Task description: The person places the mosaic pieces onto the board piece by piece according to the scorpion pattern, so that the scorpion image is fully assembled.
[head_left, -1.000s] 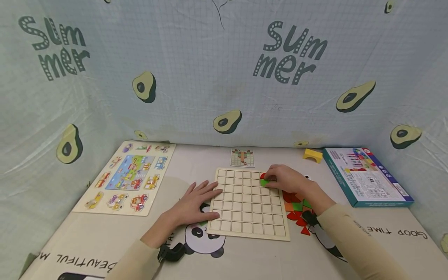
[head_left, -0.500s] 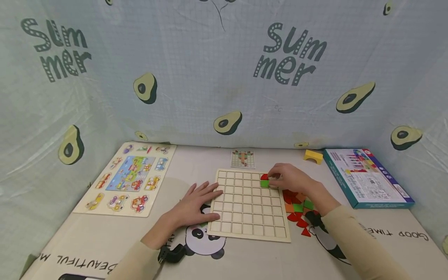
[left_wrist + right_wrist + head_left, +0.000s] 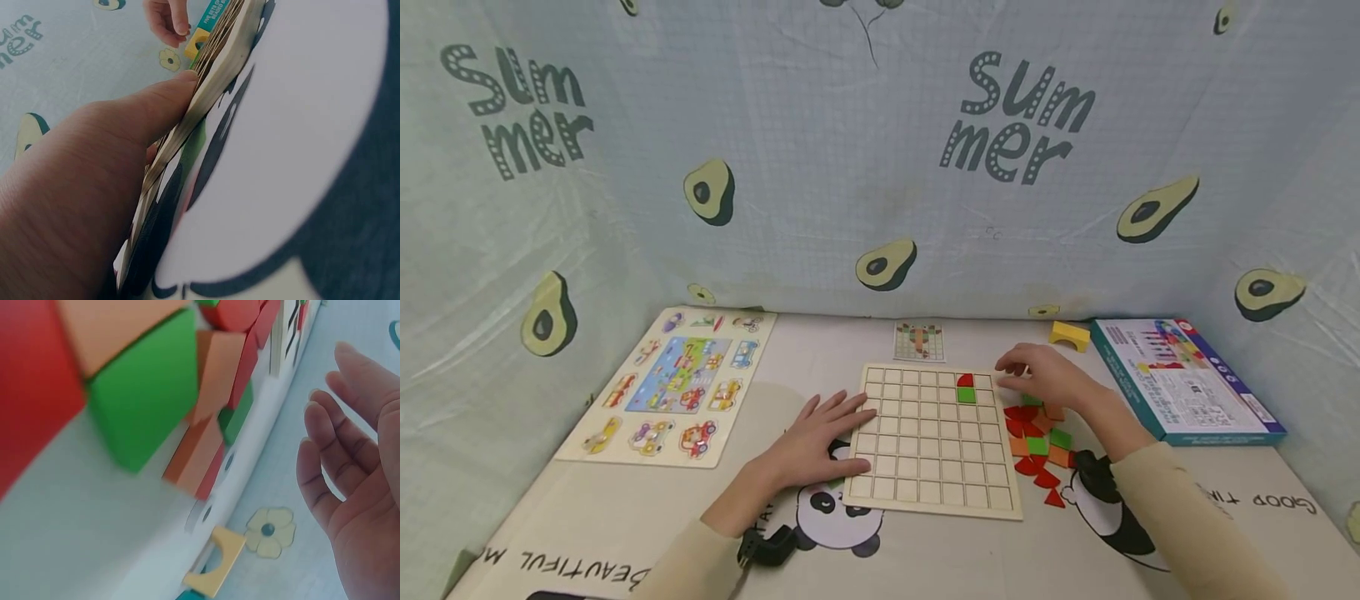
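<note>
A wooden grid board (image 3: pixel 932 442) lies in the middle of the table. My left hand (image 3: pixel 820 442) rests at its left edge with fingers spread, and in the left wrist view the thumb (image 3: pixel 169 103) lies along that edge. In the grid's far right part sit a red quarter-round piece (image 3: pixel 965 381) and a green square tile (image 3: pixel 966 395) just below it. My right hand (image 3: pixel 1048 379) hovers off the board's far right corner, fingers loosely bent and holding nothing. Below it spread loose red, orange and green pieces (image 3: pixel 1037 446), seen large in the right wrist view as a green tile (image 3: pixel 147 390).
A pattern card (image 3: pixel 919 341) lies behind the board. To the left is a vehicle puzzle board (image 3: pixel 670 383). A yellow arch block (image 3: pixel 1070 335) and a teal-edged toy box (image 3: pixel 1183 379) stand at the back right. A dark object (image 3: pixel 767 546) lies by the left wrist.
My right hand has let go of the green tile in the grid and moved right, off the board. The left hand has stayed at the board's left edge.
</note>
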A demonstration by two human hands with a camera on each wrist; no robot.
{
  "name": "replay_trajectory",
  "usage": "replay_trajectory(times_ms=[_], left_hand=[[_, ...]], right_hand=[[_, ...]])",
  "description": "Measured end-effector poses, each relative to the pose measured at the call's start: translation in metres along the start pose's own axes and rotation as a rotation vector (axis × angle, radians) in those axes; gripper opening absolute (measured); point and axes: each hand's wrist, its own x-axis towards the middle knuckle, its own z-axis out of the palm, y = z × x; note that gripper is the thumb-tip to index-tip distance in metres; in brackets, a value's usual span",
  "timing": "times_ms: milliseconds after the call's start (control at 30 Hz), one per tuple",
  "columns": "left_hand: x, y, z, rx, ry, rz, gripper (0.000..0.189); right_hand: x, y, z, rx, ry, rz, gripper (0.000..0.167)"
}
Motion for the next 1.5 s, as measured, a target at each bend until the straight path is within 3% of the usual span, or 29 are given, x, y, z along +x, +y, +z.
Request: replay_trajectory(times_ms=[300, 700, 967, 1200, 1500], left_hand=[[-0.001, 0.0, 0.002, -0.002, -0.002, -0.002, 0.076], [-0.001, -0.001, 0.0, 0.017, 0.0, -0.01, 0.077], [0.0, -0.002, 0.0, 0.022, 0.004, -0.01, 0.077], [0.0, -0.001, 0.0, 0.018, -0.001, -0.011, 0.077], [0.0, 0.0, 0.0, 0.007, -0.005, -0.01, 0.078]], right_hand=[[-0.014, 0.016, -0.002, 0.014, 0.007, 0.032, 0.027], [-0.021, 0.017, 0.0, 0.055, -0.05, 0.073, 0.024], [-0.026, 0.016, 0.004, 0.057, -0.088, 0.012, 0.016], [-0.027, 0.016, 0.01, 0.039, -0.111, 0.021, 0.009], [-0.029, 0.013, 0.011, -0.024, -0.094, 0.017, 0.01]])
